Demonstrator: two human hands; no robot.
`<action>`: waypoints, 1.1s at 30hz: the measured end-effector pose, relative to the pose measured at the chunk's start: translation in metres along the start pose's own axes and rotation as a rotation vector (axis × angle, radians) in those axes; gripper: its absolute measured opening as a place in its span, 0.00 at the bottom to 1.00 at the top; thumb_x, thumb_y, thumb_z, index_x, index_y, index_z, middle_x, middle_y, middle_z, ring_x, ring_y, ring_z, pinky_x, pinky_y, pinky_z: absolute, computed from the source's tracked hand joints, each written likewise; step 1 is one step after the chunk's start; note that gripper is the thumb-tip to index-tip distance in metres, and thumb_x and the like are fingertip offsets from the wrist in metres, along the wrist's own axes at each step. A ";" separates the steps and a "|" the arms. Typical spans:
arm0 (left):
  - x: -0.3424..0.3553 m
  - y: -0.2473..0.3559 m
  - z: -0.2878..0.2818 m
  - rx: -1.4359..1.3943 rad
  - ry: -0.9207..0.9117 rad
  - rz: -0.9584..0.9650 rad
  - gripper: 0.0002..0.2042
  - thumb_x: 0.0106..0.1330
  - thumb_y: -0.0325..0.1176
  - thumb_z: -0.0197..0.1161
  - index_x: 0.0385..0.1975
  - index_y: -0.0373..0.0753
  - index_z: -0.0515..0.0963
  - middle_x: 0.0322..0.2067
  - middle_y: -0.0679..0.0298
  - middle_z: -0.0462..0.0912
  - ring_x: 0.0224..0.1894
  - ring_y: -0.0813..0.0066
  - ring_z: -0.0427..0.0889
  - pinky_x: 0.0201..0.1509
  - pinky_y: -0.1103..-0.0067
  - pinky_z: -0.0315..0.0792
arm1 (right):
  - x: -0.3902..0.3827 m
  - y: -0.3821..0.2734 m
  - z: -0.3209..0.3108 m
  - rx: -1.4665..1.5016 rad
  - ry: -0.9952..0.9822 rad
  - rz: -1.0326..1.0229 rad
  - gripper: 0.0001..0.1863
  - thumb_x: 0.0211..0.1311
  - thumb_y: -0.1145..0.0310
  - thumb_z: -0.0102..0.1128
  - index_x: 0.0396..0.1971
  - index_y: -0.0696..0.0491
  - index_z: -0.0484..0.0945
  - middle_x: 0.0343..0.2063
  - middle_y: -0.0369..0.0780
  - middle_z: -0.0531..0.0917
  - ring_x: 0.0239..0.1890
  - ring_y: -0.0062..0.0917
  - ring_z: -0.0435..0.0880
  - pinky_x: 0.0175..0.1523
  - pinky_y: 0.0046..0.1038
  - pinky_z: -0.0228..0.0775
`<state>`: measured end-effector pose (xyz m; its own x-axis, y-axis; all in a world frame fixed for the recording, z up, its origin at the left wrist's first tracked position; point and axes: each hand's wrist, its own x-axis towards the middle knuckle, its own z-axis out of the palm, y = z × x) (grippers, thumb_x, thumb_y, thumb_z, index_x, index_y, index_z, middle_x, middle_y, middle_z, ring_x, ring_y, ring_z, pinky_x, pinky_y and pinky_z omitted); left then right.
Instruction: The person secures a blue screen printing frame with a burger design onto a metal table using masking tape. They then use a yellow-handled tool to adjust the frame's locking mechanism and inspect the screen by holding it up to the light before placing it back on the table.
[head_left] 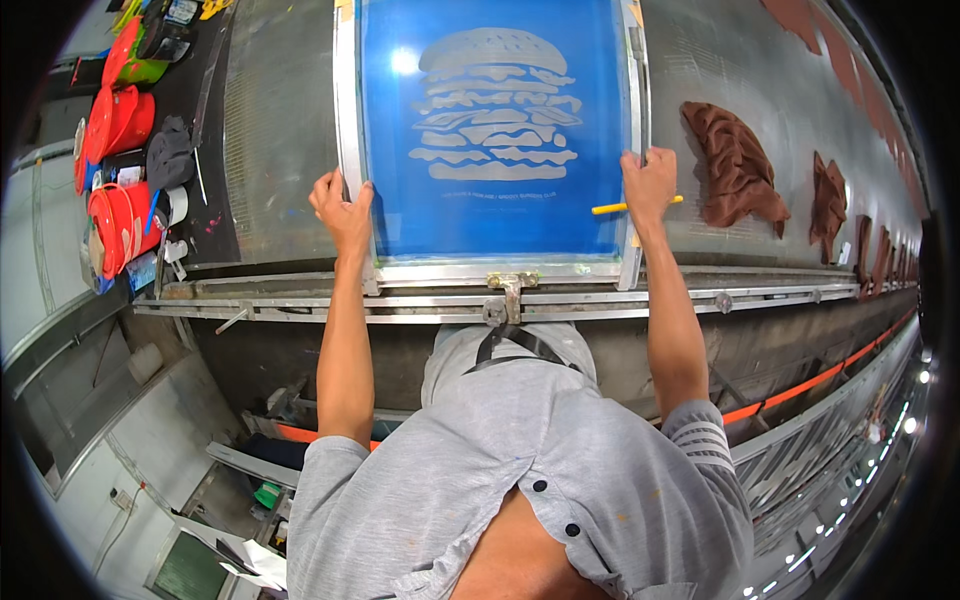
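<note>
A screen printing frame (450, 271) with silvery metal sides lies on the long table in front of me. Its blue mesh (400, 225) carries a pale layered burger design (492, 140) with small lettering below. My left hand (343, 208) is closed round the frame's left rail, near its lower corner. On the opposite rail, my right hand (650, 188) grips the frame at about the same height. A slim yellow pen (610, 209) is also held in the right hand, sticking out on both sides of it, its tip over the mesh. The undersides of both grips are hidden.
A metal rail with a clamp (512, 290) runs along the table's near edge. Brown cloth pieces (735, 165) lie on the table (680, 235) to the right. Red tubs (120, 225), a dark rag (171, 153) and other containers crowd the far left.
</note>
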<state>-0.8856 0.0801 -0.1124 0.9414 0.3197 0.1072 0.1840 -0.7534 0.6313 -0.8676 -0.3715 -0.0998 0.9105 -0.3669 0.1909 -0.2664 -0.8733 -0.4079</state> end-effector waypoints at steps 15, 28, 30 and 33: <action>-0.003 -0.006 0.007 0.130 0.006 -0.054 0.28 0.51 0.41 0.71 0.53 0.37 0.77 0.49 0.58 0.69 0.55 0.58 0.64 0.60 0.62 0.58 | -0.009 -0.004 0.010 -0.032 -0.001 0.071 0.14 0.52 0.61 0.66 0.25 0.58 0.79 0.41 0.41 0.78 0.46 0.37 0.77 0.49 0.38 0.69; 0.081 0.084 -0.068 -0.376 0.053 0.131 0.18 0.48 0.36 0.71 0.40 0.37 0.84 0.37 0.52 0.84 0.38 0.62 0.83 0.43 0.71 0.75 | 0.067 -0.033 -0.090 0.079 0.304 -0.071 0.19 0.46 0.57 0.68 0.25 0.60 0.77 0.34 0.49 0.79 0.39 0.46 0.78 0.46 0.42 0.69; 0.112 0.114 -0.113 -0.344 0.205 0.327 0.19 0.47 0.39 0.72 0.40 0.39 0.85 0.38 0.52 0.84 0.38 0.64 0.82 0.42 0.73 0.75 | 0.089 -0.073 -0.148 0.065 0.322 -0.113 0.21 0.46 0.54 0.70 0.18 0.60 0.77 0.28 0.50 0.79 0.34 0.46 0.78 0.42 0.42 0.68; 0.101 0.214 -0.200 -0.454 0.007 0.295 0.19 0.59 0.34 0.69 0.51 0.40 0.81 0.39 0.63 0.85 0.37 0.83 0.79 0.44 0.80 0.75 | 0.114 -0.071 -0.231 0.035 0.606 -0.139 0.22 0.45 0.52 0.71 0.19 0.59 0.80 0.25 0.50 0.80 0.31 0.44 0.79 0.40 0.42 0.69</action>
<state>-0.8077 0.0662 0.1870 0.9325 0.1370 0.3342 -0.2300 -0.4885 0.8417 -0.8178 -0.4250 0.1570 0.5916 -0.3767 0.7128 -0.1384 -0.9185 -0.3705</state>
